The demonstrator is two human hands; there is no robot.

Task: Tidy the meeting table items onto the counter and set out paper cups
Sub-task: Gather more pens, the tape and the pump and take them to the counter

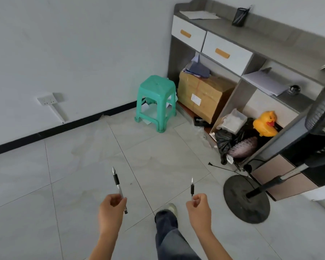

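Nearest the camera, both hands are closed in light fists, each pinching one pen upright over the pale tiled floor [83,175]: the left hand [111,209] grips a clear-barrelled ballpoint pen with a black rubber grip [118,186] low on its barrel, tip pointing up and away, while the right hand [199,205] holds a second, similar black-gripped pen [192,186] by its lower end, so most of it stands free above the fingers. A trouser leg and shoe [167,218] step forward between the arms, which suggests the person is walking the pens across the room. Just to the right stands the round black base of a pedestal fan [246,199], its cord trailing on the floor nearby. Further off, a green plastic stool [156,102] sits beside a grey cabinet, whose top surface [266,29] carries loose white papers [199,15] and a black mesh pen holder [239,16]. That holder looks the likely destination. To do this well, keep clear of the fan base and cord on the approach, keep the pens vertical, and lower them one at a time into the holder rather than dropping both together, since the light mesh cup could tip. No paper cups are in view.
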